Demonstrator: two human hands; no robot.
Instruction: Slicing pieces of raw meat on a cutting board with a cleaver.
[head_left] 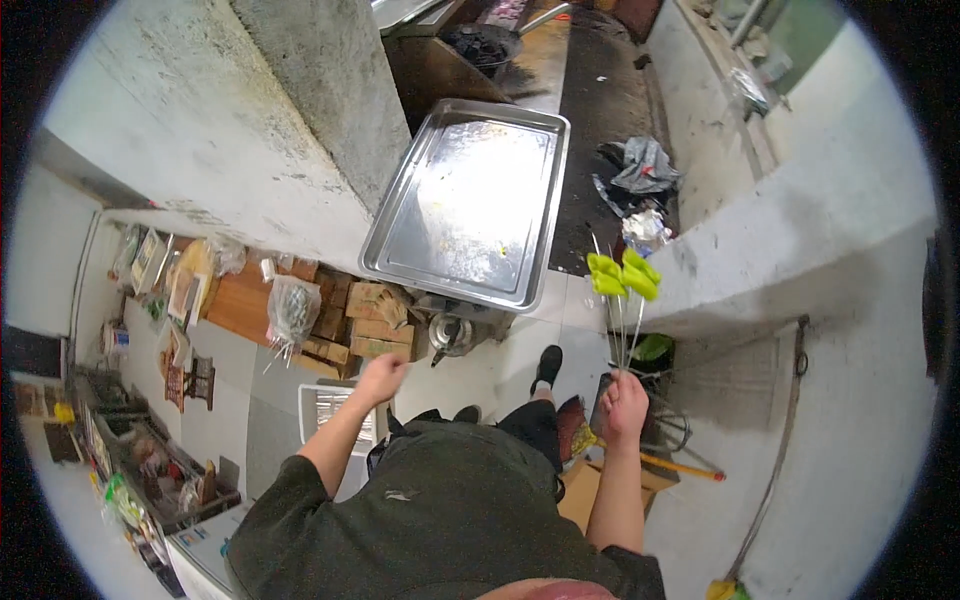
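My right hand [625,402] is closed around the lower ends of a few thin metal skewers [622,335]. Bright green pepper pieces [640,274] sit near their upper ends, and the skewer tips point away from me. My left hand [382,380] is closed in front of my body on the left, over the floor near a white tub [308,412]. Whether anything small is inside its fingers I cannot make out. Ahead, between and beyond both hands, lies a large shiny metal tray [470,200] with a few small scraps on it.
Cardboard boxes [380,335], a metal kettle [450,332] and a plastic bag of skewers [293,308] stand left of the tray. A concrete pillar [310,90] rises at its left. Crumpled bags [640,170] lie at the right, beside the wall. A pan [482,45] stands farther back.
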